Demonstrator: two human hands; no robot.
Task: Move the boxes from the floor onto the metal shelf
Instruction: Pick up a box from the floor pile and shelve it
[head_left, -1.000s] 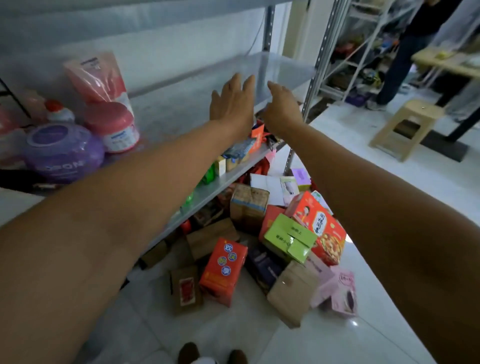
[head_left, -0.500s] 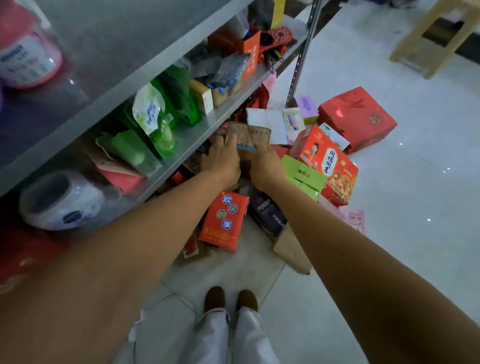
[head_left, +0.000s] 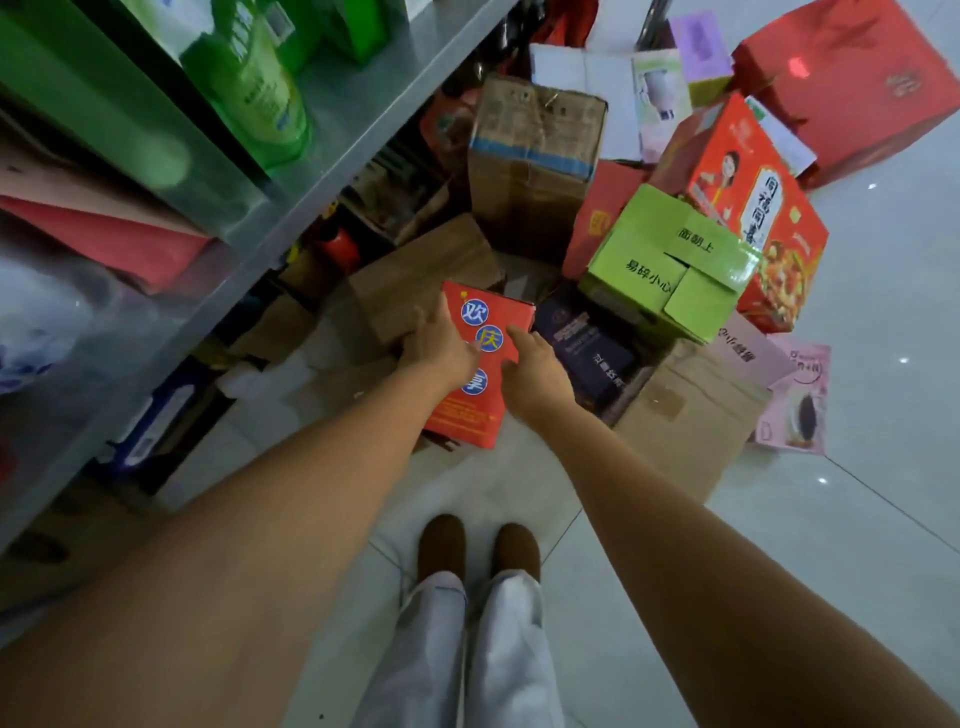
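A view from above, down two bare arms. An orange-red box (head_left: 470, 410) with blue round labels is held from both sides, tilted, at the near edge of a heap on the tiled floor (head_left: 857, 519). The left hand (head_left: 441, 349) is wrapped over its left edge and the right hand (head_left: 537, 376) is clamped on its right edge, thumb on the printed face. A hand on each side is probably used so that the box comes up level. Whether it has left the floor cannot be told. It is crowded by a brown carton (head_left: 415, 280) at its left and a dark blue box (head_left: 587, 343) touching its right, with a green box (head_left: 670, 265) and a tall taped carton (head_left: 535, 166) behind. The metal shelf (head_left: 332, 171) juts out at the left, partly filled with green pouches (head_left: 249, 88); its edge may be caught on the way up.
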